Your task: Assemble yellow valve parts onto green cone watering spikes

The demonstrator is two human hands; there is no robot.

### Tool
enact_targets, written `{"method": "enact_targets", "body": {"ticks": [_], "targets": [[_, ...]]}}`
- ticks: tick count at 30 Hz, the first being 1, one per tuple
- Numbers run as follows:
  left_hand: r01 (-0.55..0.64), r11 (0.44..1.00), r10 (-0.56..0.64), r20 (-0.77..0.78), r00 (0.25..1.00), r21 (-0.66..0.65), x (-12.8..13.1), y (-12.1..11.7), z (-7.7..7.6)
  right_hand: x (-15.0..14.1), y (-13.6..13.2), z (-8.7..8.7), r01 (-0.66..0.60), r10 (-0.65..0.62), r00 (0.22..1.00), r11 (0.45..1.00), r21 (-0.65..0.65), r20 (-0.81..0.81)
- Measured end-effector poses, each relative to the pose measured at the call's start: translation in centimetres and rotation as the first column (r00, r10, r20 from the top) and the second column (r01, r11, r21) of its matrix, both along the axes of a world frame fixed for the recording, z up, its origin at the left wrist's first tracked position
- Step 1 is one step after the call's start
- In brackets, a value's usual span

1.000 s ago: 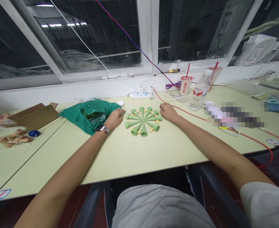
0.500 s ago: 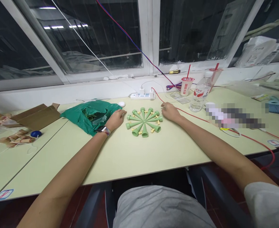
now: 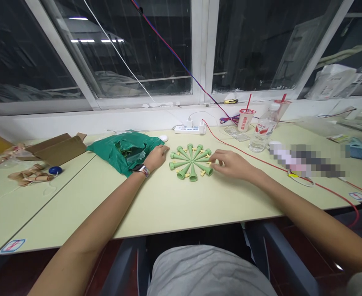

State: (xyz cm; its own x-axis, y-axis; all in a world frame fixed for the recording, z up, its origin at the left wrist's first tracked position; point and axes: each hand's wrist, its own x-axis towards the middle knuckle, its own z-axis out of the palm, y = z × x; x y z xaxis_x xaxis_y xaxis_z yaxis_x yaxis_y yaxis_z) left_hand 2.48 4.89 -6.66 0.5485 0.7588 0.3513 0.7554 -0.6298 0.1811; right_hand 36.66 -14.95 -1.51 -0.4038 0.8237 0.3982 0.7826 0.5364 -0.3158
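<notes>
Several green plant watering spikes [image 3: 193, 172] with small yellow valves lie in a ring, their pointed tips meeting in the middle and their wide ends outward. My left hand [image 3: 156, 157] rests on the table left of the ring, fingers loosely stretched out with nothing in them. A torn green plastic bag [image 3: 107, 153] lies against its wrist side, with green pieces showing through the hole. At the ring's right edge is my right hand [image 3: 231, 163], fingers bent and apart, close to the spikes; whether a fingertip touches one I cannot tell.
Behind the ring sits a white power strip [image 3: 190, 129] with a red cable. To the right stand a water bottle [image 3: 262, 129] and a paper cup [image 3: 245, 121] with a straw. On the left are a cardboard box [image 3: 56, 150], wooden toy pieces [image 3: 34, 176] and a blue ball [image 3: 55, 170].
My right hand has come from the ring's upper right down to its right side, fingers more spread. The left hand stays by the bag. The whole view has shifted slightly.
</notes>
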Motion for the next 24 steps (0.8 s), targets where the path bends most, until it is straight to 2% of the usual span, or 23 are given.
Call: {"method": "enact_targets", "body": {"ticks": [5,12,17,20,24], "targets": [[-0.005,1.000,0.005,0.030,1.000,0.001,-0.1,0.1,-0.2,-0.8,-1.7,-0.3,0.051,-0.045,0.991,0.998,-0.038,0.128],[-0.003,1.000,0.003,0.038,0.999,0.006,-0.2,0.2,-0.3,-1.9,-1.8,-1.7,0.109,-0.097,0.976,0.993,-0.050,0.197],[-0.001,1.000,0.001,0.051,0.999,0.000,-0.1,0.1,-0.3,-1.8,-1.9,-2.1,0.107,-0.107,0.985,0.994,0.005,0.134],[-0.017,1.000,0.016,0.100,0.995,0.010,0.0,-0.2,-0.2,-1.3,-1.9,-1.6,0.093,-0.097,0.994,0.992,0.085,0.042],[-0.033,0.999,0.031,0.251,0.968,0.002,0.1,-0.6,0.4,-0.7,-1.2,-0.3,0.094,-0.076,0.991,0.983,0.160,-0.114]]}}
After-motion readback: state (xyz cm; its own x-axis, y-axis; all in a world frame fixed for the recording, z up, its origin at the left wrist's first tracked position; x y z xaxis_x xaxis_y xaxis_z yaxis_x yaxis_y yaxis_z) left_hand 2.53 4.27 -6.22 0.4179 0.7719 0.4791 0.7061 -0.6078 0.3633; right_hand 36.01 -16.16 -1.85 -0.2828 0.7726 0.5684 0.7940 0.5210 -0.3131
